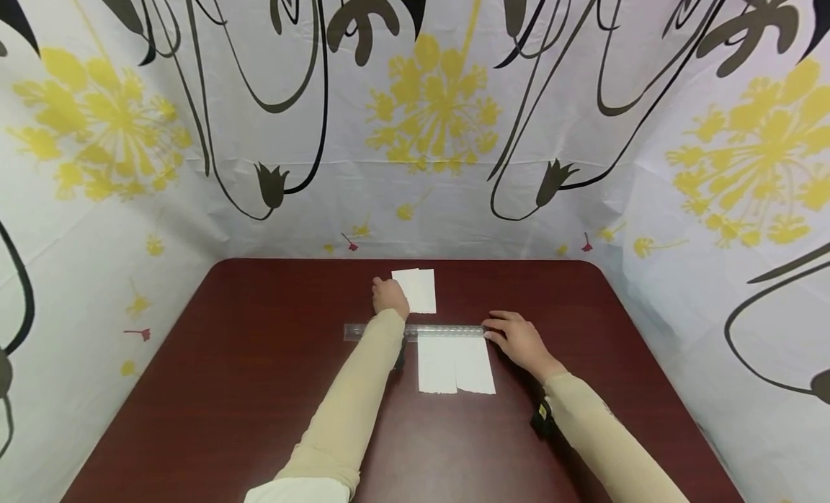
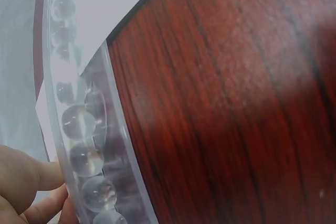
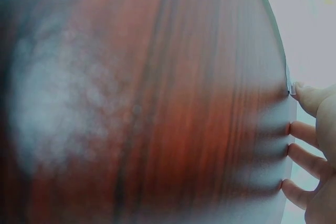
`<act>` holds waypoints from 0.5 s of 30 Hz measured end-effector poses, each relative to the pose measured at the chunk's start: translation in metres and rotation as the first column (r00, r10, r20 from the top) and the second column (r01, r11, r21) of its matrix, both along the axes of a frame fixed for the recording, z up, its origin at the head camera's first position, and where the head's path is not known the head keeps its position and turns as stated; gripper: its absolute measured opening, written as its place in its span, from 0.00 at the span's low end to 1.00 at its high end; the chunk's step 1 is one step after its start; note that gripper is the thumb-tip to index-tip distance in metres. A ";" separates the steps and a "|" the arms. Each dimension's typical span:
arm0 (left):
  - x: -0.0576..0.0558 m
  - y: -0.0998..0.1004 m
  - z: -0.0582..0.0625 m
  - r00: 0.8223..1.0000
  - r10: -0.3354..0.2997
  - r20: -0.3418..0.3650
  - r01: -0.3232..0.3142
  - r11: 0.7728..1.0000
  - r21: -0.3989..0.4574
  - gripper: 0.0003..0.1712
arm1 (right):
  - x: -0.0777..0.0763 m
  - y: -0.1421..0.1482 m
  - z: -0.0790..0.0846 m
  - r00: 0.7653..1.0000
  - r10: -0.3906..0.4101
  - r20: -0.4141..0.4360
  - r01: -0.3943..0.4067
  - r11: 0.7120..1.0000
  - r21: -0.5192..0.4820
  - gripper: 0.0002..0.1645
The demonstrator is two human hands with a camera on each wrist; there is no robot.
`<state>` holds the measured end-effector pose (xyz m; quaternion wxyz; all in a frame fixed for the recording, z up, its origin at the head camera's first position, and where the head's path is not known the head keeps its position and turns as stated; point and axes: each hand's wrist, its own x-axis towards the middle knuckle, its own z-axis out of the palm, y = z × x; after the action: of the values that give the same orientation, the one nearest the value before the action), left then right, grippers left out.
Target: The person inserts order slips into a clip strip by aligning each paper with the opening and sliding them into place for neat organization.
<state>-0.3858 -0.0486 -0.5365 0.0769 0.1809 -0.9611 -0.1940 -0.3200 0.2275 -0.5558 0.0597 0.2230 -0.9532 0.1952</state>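
In the head view, a clear plastic ruler-like strip [image 1: 447,331] lies across the top of two white paper pieces [image 1: 437,366] with ragged lower edges. Beyond it, two more white paper pieces [image 1: 415,287] lie side by side, partly overlapping. My left hand [image 1: 391,298] is at the left edge of these far pieces; whether its fingers pinch paper is hidden. Round clear bumps run along the strip [image 2: 86,158] in the left wrist view. My right hand [image 1: 519,341] rests at the strip's right end, thumb touching it, with the other fingers [image 3: 304,158] spread on the table.
The dark red wood table [image 1: 272,388] has rounded far corners. A white curtain [image 1: 311,236] with yellow and grey flower prints hangs behind it and at both sides. Dark wrist straps are partly visible, one with a black device [image 1: 542,419].
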 end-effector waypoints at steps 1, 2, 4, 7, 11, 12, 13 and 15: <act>0.000 0.000 -0.001 1.000 0.003 0.001 -0.003 1.000 -0.011 0.11 | 0.000 0.000 0.000 1.000 -0.002 0.003 0.002 1.000 0.001 0.20; -0.001 0.001 -0.001 1.000 0.005 0.009 -0.005 1.000 -0.022 0.12 | 0.000 0.000 0.000 1.000 -0.002 0.003 0.002 1.000 0.003 0.20; -0.001 0.002 -0.001 0.999 0.016 0.037 -0.015 0.999 -0.043 0.16 | 0.000 0.001 0.000 1.000 0.001 -0.001 -0.001 1.000 0.004 0.20; 0.000 0.002 0.001 0.996 0.037 0.084 -0.030 0.996 -0.079 0.23 | -0.001 0.001 0.001 1.000 0.003 -0.010 -0.003 1.000 0.002 0.20; 0.001 0.001 0.003 0.992 0.036 0.117 -0.024 0.994 -0.104 0.23 | -0.002 0.001 0.002 1.000 0.006 -0.012 -0.006 1.000 0.005 0.21; 0.001 0.002 0.003 0.993 0.028 0.119 -0.016 0.994 -0.106 0.22 | -0.002 0.001 0.002 1.000 0.006 -0.009 -0.006 1.000 0.006 0.21; 0.001 0.002 0.003 0.992 0.020 0.121 -0.006 0.994 -0.109 0.20 | -0.002 0.001 0.002 1.000 0.007 -0.004 -0.007 1.000 0.006 0.21; 0.002 0.002 0.001 0.992 0.007 0.127 0.009 0.993 -0.120 0.19 | -0.001 0.000 0.002 1.000 0.010 0.003 -0.010 1.000 0.009 0.21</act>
<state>-0.3839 -0.0468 -0.5354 0.0260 0.1875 -0.9741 -0.1239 -0.3208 0.2274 -0.5541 0.0562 0.2279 -0.9530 0.1916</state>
